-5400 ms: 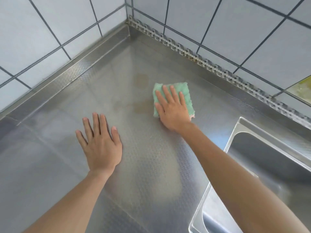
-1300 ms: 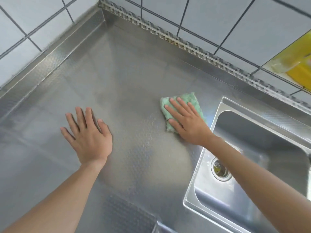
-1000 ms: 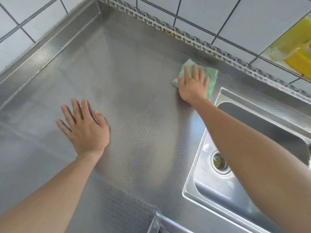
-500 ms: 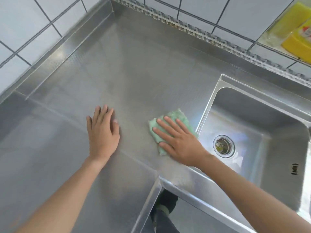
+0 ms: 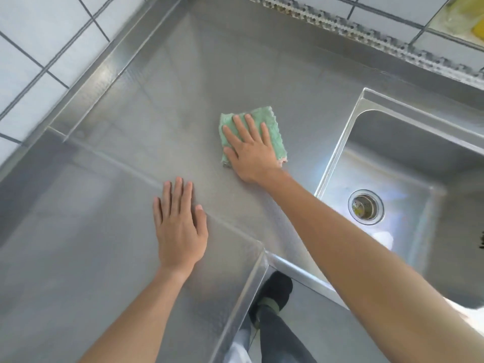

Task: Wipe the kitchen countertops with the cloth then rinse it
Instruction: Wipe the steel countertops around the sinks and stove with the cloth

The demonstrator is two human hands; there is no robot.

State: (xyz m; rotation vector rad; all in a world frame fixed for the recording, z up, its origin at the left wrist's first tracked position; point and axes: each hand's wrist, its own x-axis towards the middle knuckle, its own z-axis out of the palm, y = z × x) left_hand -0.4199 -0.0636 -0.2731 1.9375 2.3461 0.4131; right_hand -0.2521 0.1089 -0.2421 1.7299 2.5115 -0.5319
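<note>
A folded green cloth [image 5: 273,124] lies flat on the stainless steel countertop [image 5: 162,106], left of the sink. My right hand [image 5: 251,150] presses down on it with straight, spread fingers and covers most of its near half. My left hand [image 5: 179,226] rests flat on the countertop nearer to me, fingers straight and together, holding nothing. It lies across a seam in the steel, about a hand's length from the cloth.
A steel sink [image 5: 408,184] with a round drain [image 5: 366,207] opens to the right. White tiled walls [image 5: 39,48] meet behind the corner. The counter's inner front corner [image 5: 263,254] is close to me, with my dark shoe [image 5: 276,289] below. Something yellow [image 5: 468,17] shows at top right.
My right hand has slid the cloth away from the front edge toward the back of the counter. My left hand stays flat on the steel. The view has shifted.
</note>
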